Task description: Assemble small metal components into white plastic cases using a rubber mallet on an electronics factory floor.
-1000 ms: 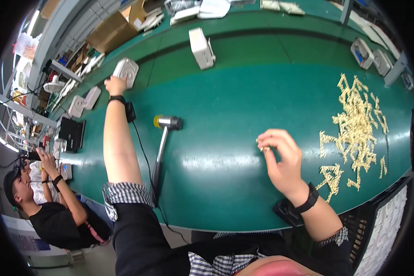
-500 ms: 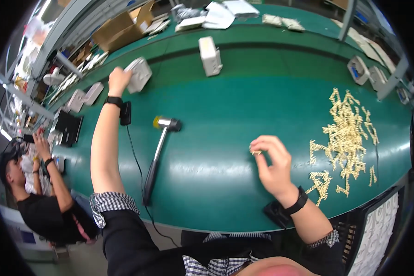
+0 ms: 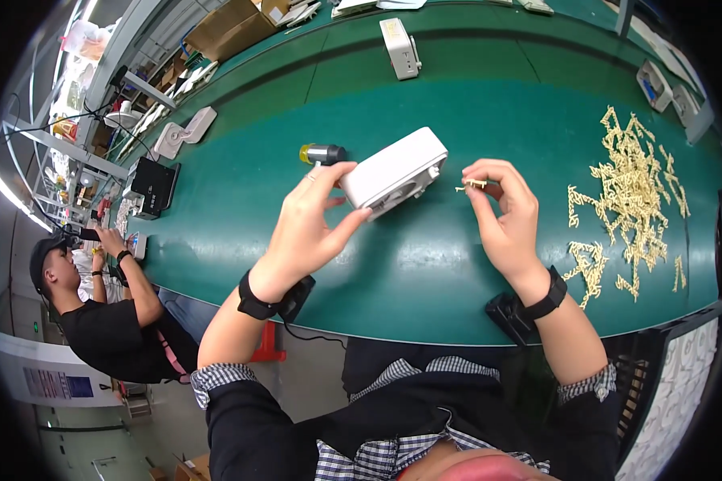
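My left hand [image 3: 301, 228] grips one end of a white box-shaped plastic housing [image 3: 397, 160], tilted above the green work surface [image 3: 449, 280]. Round openings show on the housing's lower face. Just right of it, my right hand [image 3: 509, 220] pinches a small cream-coloured plastic piece [image 3: 475, 183] between thumb and fingertips, apart from the housing. A loose pile of similar cream pieces [image 3: 635, 192] lies to the right of that hand. Behind my left hand a mallet [image 3: 325, 154] with a yellow and black head rests on the surface, its handle mostly hidden.
Another white housing [image 3: 399, 52] stands at the far middle. White casings lie at the far left [image 3: 186, 132] and far right [image 3: 655, 86]. A black box [image 3: 152, 188] sits at the left edge, near a person [image 3: 112, 313] in black. Right below is a tray of white parts [image 3: 678, 393].
My left hand has brought the white housing from the far left to the middle, close to my right hand. The right hand still pinches the cream piece. The view has shifted.
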Available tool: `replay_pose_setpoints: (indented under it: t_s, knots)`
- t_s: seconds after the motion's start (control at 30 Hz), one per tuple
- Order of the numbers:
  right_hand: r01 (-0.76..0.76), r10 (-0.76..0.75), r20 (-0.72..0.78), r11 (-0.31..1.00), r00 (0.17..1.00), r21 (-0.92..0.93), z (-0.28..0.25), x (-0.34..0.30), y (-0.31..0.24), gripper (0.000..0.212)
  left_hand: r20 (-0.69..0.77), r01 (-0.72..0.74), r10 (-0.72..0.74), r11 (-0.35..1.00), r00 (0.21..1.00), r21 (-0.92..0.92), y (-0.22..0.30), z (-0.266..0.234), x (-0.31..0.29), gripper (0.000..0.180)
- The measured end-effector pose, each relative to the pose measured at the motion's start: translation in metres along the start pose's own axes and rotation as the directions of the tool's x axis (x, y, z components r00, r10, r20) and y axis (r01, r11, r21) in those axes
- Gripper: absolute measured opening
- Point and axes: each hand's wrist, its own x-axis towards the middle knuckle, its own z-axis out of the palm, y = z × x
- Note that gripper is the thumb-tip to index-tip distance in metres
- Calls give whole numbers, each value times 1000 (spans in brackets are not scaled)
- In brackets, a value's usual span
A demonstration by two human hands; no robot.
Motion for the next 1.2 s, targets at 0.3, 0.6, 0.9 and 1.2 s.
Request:
replay_pose_setpoints:
  t_s: [0.3,0.6,0.9,1.2]
  knots:
    - [-73,73,-20,997,997,2,-1,0,5,14,341,-118,-42,892,939,436,34,-34,37,39]
    - [-82,82,41,996,996,-19,5,-4,10,11,595,290,-580,807,557,514,-1,-6,116,43]
    - [-49,52,42,997,998,-61,5,-2,2,11,771,885,-573,466,278,27,-112,-4,36,33]
    - [-68,76,83,993,994,-99,5,-3,7,11,647,647,-584,741,490,179,-48,-40,33,51]
